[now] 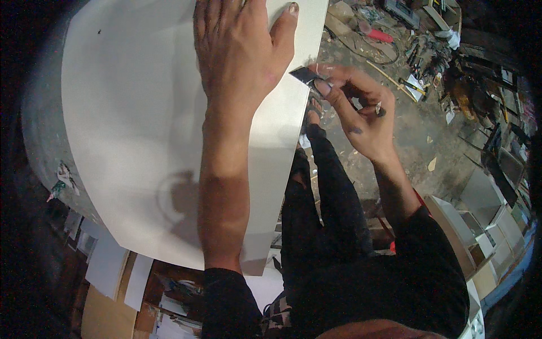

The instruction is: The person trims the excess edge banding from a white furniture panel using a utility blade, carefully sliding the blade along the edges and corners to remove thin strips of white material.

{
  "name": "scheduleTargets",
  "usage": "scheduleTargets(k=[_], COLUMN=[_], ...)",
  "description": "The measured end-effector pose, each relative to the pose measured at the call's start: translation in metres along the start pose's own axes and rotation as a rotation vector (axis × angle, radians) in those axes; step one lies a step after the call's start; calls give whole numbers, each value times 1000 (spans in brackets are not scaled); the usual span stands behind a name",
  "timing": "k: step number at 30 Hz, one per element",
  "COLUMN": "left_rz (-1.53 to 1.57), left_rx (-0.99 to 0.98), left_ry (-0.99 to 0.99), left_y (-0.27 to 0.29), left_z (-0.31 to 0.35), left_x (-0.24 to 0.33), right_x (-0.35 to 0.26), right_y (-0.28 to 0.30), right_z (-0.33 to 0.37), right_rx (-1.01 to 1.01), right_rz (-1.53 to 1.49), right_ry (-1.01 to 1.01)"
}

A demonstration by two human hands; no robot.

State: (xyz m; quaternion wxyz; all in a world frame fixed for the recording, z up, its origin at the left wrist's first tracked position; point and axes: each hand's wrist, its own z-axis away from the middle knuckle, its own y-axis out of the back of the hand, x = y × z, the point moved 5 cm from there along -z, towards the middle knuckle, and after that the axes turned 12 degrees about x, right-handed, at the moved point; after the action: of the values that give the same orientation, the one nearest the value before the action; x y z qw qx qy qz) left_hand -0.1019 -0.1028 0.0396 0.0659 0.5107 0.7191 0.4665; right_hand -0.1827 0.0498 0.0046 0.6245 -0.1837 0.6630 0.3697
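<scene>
White board (135, 130) bears the spread left grip (240, 51), cropped above; right grip (361, 110) pinches a flat tool (303, 75).

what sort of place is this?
Probably a workshop: a large white panel, a flat blade pinched in the right hand, and a floor littered with scraps.

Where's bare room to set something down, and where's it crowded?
Bare: white panel left of the left hand and forearm, but for a dark speck; a narrower strip between forearm and right edge. Crowded: that edge by the right hand, which pinches a flat blade; floor around the red cylindrical item.
</scene>
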Motion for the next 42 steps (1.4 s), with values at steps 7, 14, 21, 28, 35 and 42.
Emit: scheduleTargets(k=[7, 14, 21, 28, 35, 42], left_rz=[12, 7, -22, 11, 3, 22], left_rx=[84, 89, 62, 81, 99, 92], left_ry=[-46, -49, -36, -36, -47, -47], left_y=[-5, -3, -1, -2, -5, -3], left_z=[4, 4, 5, 7, 7, 6], left_x=[-5, -4, -2, -6, -6, -7], right_x=[-3, 1, 4, -5, -3, 6], right_y=[-3, -8, -12, -7, -6, -8], right_z=[-1, 4, 10, 8, 10, 11], right_rx=[-3, 57, 20, 97, 45, 50], right_rz=[-23, -58, -39, -62, -20, -24], right_ry=[2, 56, 113, 4, -9, 38])
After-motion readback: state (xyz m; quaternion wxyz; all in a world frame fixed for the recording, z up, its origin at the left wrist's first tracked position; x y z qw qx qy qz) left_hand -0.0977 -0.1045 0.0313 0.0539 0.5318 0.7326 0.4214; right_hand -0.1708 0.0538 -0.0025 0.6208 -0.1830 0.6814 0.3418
